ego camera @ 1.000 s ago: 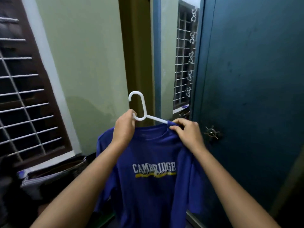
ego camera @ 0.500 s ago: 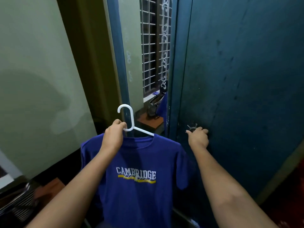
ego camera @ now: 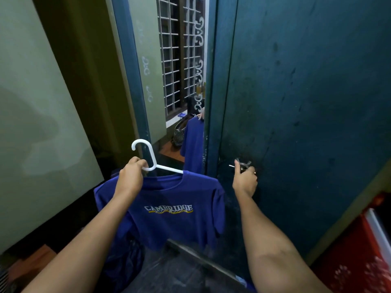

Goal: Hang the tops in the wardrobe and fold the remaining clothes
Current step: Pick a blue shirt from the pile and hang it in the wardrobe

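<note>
The left hand grips a white plastic hanger at its neck, fingers curled round the base of the hook, and holds it up in front of the wardrobe. A blue T-shirt hangs on the hanger, its front facing the camera, with the word CAMBRIDGE printed in white across the chest above a yellow stripe. One arm of the hanger shows bare between the hook and the collar; the rest is hidden inside the shirt. The shirt hangs free in the air, just to the left of the wardrobe door and not inside the wardrobe.

The right hand is at the metal door handle on the dark teal wardrobe door, fingers curled at the handle; whether they fully close round it I cannot tell, as the hand covers most of it. The two hands are well apart, with the shirt's right shoulder between them.

To the left of the door stands a mirror panel in a teal frame. It reflects a window grille with white scrollwork and a part of the blue shirt. A pale green wall fills the left side. A red crate sits at the lower right, beside the door.
</note>
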`<move>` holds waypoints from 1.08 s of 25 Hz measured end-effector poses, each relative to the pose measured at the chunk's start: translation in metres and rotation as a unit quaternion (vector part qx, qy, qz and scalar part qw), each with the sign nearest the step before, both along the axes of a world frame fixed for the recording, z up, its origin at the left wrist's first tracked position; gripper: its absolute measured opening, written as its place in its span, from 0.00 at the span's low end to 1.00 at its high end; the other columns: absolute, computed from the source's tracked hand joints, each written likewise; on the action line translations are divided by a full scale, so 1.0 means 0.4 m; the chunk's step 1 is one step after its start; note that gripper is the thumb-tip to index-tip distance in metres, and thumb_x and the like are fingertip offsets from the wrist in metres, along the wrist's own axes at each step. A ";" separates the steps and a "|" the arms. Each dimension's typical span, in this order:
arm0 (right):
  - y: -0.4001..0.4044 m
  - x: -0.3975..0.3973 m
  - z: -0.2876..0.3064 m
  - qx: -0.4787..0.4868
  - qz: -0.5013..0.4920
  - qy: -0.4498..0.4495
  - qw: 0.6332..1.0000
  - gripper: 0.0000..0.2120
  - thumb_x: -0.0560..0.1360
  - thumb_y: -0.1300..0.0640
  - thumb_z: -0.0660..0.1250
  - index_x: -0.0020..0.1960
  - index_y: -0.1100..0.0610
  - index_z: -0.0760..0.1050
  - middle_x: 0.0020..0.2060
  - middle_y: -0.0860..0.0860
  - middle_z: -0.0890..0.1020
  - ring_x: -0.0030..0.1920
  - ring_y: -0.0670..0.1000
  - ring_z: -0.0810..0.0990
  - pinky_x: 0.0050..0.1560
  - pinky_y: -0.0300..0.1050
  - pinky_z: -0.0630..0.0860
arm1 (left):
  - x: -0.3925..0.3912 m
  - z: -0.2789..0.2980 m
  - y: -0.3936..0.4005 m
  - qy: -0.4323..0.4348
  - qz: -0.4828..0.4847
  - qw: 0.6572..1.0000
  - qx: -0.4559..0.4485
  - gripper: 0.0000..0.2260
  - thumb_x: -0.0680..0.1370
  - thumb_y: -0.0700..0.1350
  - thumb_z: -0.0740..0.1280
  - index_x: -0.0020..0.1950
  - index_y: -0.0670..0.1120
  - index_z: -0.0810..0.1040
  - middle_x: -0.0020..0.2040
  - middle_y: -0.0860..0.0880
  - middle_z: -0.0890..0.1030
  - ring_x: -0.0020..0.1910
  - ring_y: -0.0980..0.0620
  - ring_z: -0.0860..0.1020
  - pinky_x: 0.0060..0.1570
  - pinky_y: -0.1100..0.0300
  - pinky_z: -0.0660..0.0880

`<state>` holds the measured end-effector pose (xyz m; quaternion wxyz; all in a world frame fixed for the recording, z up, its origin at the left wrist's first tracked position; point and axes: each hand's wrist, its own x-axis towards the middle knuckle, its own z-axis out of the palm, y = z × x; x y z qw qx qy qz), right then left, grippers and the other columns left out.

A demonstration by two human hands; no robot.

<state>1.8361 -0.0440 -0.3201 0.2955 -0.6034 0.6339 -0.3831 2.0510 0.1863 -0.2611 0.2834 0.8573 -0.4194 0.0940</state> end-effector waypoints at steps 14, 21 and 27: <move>0.361 -0.123 0.049 -0.046 -0.133 0.027 0.990 0.34 0.72 0.31 0.58 0.68 0.53 0.59 0.65 0.57 0.63 0.61 0.64 0.71 0.56 0.58 0.70 | 0.082 0.099 0.122 -0.048 -0.125 0.991 0.005 0.11 0.75 0.29 0.62 0.49 0.43 0.77 0.49 0.47 0.72 0.45 0.45 0.74 0.42 0.55 0.67; 0.546 -0.135 0.355 -0.372 -0.174 0.075 0.908 0.35 0.75 0.35 0.57 0.73 0.55 0.58 0.67 0.54 0.66 0.65 0.55 0.67 0.63 0.56 0.63 | 0.006 0.189 0.174 -0.068 -0.215 0.968 -0.112 0.09 0.77 0.33 0.61 0.52 0.46 0.74 0.50 0.43 0.76 0.45 0.41 0.75 0.41 0.50 0.71; 0.640 -0.258 0.374 -0.396 -0.247 0.138 0.873 0.28 0.80 0.46 0.55 0.75 0.59 0.58 0.69 0.56 0.68 0.66 0.55 0.72 0.61 0.54 0.72 | -0.114 0.245 0.134 -0.061 -0.298 0.941 -0.150 0.09 0.77 0.36 0.64 0.56 0.43 0.77 0.48 0.38 0.81 0.47 0.36 0.78 0.42 0.50 0.68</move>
